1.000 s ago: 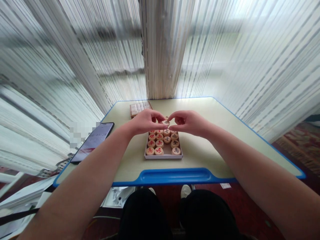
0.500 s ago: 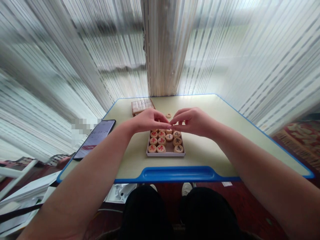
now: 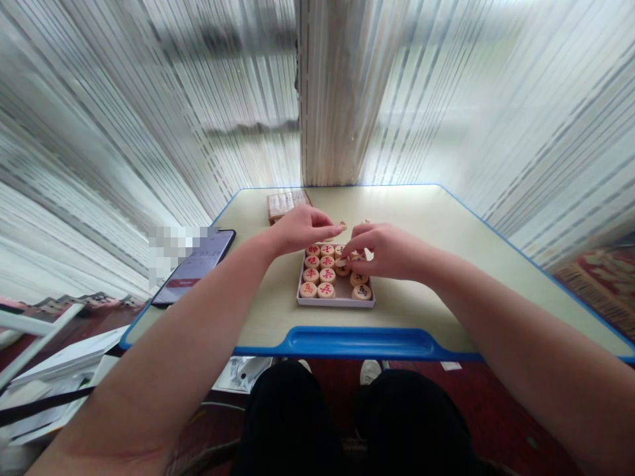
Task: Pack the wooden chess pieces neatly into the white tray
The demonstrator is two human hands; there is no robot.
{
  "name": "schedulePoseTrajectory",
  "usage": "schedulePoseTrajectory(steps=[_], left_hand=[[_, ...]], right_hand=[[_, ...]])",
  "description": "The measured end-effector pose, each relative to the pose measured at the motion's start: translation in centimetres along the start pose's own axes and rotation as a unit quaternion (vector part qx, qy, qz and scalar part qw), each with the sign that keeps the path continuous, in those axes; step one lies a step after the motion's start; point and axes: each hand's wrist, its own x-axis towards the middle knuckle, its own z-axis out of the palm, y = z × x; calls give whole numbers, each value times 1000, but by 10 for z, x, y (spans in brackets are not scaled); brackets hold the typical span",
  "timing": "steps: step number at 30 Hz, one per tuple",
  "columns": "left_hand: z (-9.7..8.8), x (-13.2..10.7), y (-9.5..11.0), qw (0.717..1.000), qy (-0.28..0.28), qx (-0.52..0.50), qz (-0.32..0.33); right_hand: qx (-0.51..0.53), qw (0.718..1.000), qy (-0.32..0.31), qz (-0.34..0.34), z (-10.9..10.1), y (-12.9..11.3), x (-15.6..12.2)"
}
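Note:
My right hand [image 3: 374, 250] pinches a pale Chinese chess piece [image 3: 342, 263], seen edge-on and tilted, over the right part of a shallow white box [image 3: 337, 302]. Rows of round wooden pieces fill much of this box. Red-marked ones such as this piece [image 3: 326, 290] sit on the left, black-marked ones such as this piece [image 3: 362, 291] on the right. A gap shows in the front row. Beyond the box, my left hand [image 3: 308, 228] has its thumb and finger at another chess piece [image 3: 342, 225]. My right fingers hide some pieces.
Behind my left hand stands a wooden box [image 3: 288, 203]. Another piece [image 3: 366, 222] shows behind my right hand. A phone [image 3: 198, 264] lies at the table's left. The table [image 3: 446, 218] has a blue rim and a front groove [image 3: 364, 342]. Curtains hang behind.
My hands, which met above the box, have parted. The right has come down toward the pieces with one in its fingers. The left has moved to the piece behind the box.

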Motion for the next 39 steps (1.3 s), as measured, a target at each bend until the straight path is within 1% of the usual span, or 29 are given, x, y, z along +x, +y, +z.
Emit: schedulePoseTrajectory(steps=[4,11,19,25,34,39], left_hand=[[-1,0,0,1000,4,14,-1],[-1,0,3,999,6,31,5],[-1,-1,4,999,-2,42,10],[0,-1,3,998,-4,55,8],[0,-1,0,998,-5,60,2],[2,-1,2,997,-18,79,-2]], right_hand=[[3,1000,-24,-6,-2,-2,0],[-18,1000,3,17,0,-7,1],[-45,998,-12,47,6,-11,3],[-43,998,-19,37,5,-10,3],[-69,997,-3,33,-3,-13,0],[-82,996,32,4,0,-21,-3]])
